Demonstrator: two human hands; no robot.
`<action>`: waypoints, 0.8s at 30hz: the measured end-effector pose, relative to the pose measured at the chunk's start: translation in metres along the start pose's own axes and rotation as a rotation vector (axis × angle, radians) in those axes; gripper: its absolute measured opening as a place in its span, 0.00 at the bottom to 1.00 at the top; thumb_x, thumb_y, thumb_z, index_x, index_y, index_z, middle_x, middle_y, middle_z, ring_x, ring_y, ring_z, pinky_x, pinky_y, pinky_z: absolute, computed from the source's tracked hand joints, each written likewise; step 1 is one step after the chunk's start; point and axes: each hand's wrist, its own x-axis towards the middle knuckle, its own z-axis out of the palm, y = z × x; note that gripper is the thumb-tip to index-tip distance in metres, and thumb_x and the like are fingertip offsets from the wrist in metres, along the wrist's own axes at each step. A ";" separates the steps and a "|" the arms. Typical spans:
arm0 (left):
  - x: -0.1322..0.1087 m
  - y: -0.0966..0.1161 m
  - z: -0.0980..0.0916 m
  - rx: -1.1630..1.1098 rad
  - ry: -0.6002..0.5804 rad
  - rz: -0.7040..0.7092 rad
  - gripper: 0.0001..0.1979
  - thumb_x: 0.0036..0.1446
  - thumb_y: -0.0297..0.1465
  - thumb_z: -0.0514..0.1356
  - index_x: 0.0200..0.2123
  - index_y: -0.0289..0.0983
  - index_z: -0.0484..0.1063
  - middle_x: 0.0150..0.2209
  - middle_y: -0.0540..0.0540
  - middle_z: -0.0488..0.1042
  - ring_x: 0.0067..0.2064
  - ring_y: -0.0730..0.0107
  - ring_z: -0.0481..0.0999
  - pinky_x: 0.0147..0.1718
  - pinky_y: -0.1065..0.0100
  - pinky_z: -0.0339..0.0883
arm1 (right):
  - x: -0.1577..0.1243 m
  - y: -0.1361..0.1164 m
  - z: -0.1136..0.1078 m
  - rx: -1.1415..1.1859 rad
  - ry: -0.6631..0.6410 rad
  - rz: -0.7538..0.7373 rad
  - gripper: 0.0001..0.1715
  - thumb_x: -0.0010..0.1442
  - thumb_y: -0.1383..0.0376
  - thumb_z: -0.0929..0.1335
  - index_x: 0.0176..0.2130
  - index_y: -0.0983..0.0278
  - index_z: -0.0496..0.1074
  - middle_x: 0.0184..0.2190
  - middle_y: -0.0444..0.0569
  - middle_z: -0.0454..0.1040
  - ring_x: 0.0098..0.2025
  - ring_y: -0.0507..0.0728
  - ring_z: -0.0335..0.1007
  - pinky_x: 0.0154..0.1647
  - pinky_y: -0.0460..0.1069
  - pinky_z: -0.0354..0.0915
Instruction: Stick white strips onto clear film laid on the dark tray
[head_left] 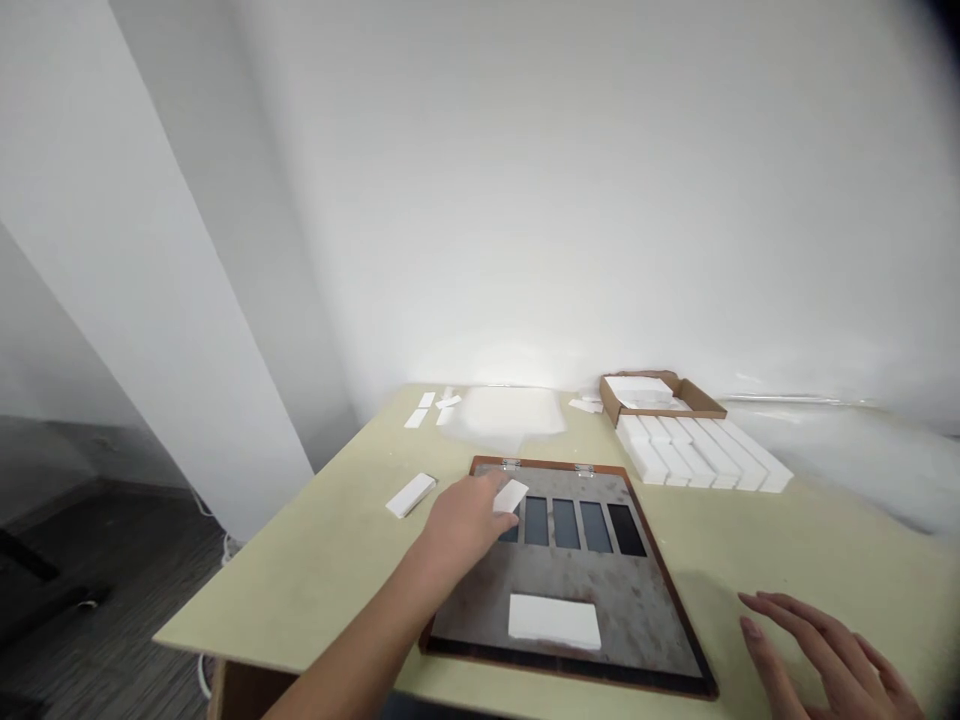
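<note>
A flat grey metal board (600, 600) with a brown frame lies on the pale table (315, 580); it has a row of several dark rectangular slots (581, 524). My left hand (466, 520) reaches over the leftmost slot, its fingers closed on a small white block (511, 495). A larger white block (555, 620) lies on the board near its front edge. My right hand (825, 650) rests flat on the table right of the board, fingers spread, holding nothing.
A row of white blocks (697, 450) lies at the back right beside an open cardboard box (660, 393). One white block (411, 494) lies left of the board; several small white pieces (431, 405) sit at the back left. A white wall stands behind.
</note>
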 end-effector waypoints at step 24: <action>0.002 0.064 0.024 0.039 0.032 0.113 0.21 0.71 0.43 0.61 0.60 0.37 0.71 0.54 0.40 0.76 0.51 0.58 0.79 0.52 0.51 0.76 | 0.000 -0.019 -0.008 0.015 -0.117 0.135 0.18 0.70 0.51 0.66 0.50 0.58 0.76 0.52 0.55 0.79 0.54 0.69 0.75 0.66 0.69 0.50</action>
